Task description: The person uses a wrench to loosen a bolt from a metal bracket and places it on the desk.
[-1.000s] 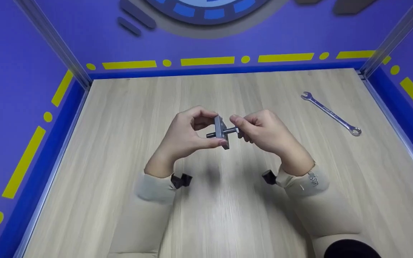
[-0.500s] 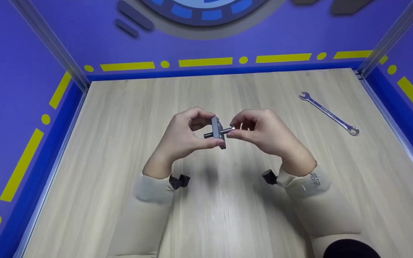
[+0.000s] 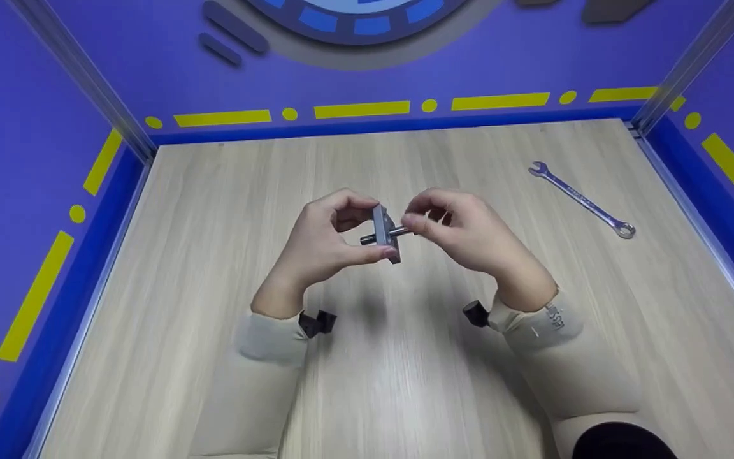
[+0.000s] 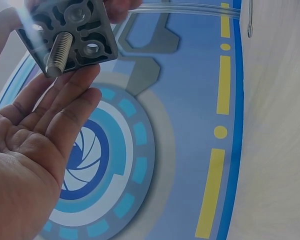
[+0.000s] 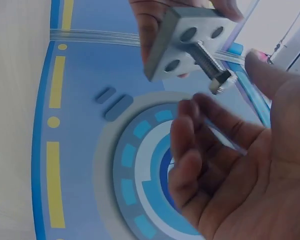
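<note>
A square grey metal plate with holes near its corners is held up over the table by my left hand, thumb on the lower edge and fingers on the upper. Through its middle runs a threaded bolt, its head on the right side. In the left wrist view, the bolt's threaded end sticks out of the plate's recessed face. My right hand is around the bolt's head end. Seen from the right wrist, its thumb and bent fingers stand apart, with a gap to the bolt head.
A combination wrench lies on the right rear of the wooden table. Blue panels with yellow markings close off the back and sides, joined by metal corner posts. Black cameras jut from both wrists.
The right hand's thumb and fingers have shifted around the bolt's head end, the thumb dropping and then rising again. The left hand keeps holding the plate in nearly the same place.
</note>
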The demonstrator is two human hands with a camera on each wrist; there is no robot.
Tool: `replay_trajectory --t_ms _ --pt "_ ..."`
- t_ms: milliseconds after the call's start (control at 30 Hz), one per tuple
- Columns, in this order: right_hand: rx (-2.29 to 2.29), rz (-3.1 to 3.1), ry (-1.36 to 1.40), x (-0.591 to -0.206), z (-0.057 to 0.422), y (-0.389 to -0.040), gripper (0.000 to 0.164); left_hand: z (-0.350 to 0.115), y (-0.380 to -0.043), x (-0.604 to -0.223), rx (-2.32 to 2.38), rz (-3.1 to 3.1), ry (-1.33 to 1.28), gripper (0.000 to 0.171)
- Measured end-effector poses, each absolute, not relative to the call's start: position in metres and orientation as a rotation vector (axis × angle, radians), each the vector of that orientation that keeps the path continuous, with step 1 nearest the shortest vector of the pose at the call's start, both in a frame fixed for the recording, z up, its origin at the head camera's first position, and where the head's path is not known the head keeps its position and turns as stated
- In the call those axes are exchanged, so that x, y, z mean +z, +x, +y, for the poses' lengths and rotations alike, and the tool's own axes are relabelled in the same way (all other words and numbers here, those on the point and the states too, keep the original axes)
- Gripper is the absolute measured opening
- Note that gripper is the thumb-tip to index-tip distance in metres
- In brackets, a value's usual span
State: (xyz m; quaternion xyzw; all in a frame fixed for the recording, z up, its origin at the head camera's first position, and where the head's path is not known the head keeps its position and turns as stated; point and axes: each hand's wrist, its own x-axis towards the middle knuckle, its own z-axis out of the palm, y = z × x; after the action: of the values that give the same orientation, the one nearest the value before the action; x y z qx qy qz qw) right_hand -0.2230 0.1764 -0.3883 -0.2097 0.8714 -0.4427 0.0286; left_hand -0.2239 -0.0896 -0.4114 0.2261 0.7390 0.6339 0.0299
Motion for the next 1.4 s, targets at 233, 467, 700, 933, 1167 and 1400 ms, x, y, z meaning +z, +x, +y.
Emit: replay_trajectory --t_ms 233,467,700,933,1167,1400 --pt "-1.352 2.598 -0.528 -0.39 0.172 -0.223 0.058 -0.087 -0.223 -0.411 1.941 2.298 0.688 0.061" --pt "-1.397 2.617 -0.665 -0.391 0.174 -0.224 0.024 -0.089 -0.224 -0.412 1.964 2.284 0.706 0.058" --pt "-1.483 2.662 -1.034 -0.391 0.178 -0.223 0.015 -0.091 -0.225 -0.411 1.983 2.277 0.689 0.058" --pt "-1.569 2.633 -1.298 -0.395 0.179 -0.226 0.02 -0.091 -0.225 -0.409 1.985 2.246 0.648 0.058" --pt "-1.53 2.662 -0.922 -0.392 0.182 -0.224 0.03 -0.091 -0.224 -0.408 1.988 2.271 0.664 0.058" --pt "-1.479 2.64 -0.587 -0.393 0.175 -0.225 0.048 -0.089 -0.223 -0.409 1.987 2.265 0.685 0.058"
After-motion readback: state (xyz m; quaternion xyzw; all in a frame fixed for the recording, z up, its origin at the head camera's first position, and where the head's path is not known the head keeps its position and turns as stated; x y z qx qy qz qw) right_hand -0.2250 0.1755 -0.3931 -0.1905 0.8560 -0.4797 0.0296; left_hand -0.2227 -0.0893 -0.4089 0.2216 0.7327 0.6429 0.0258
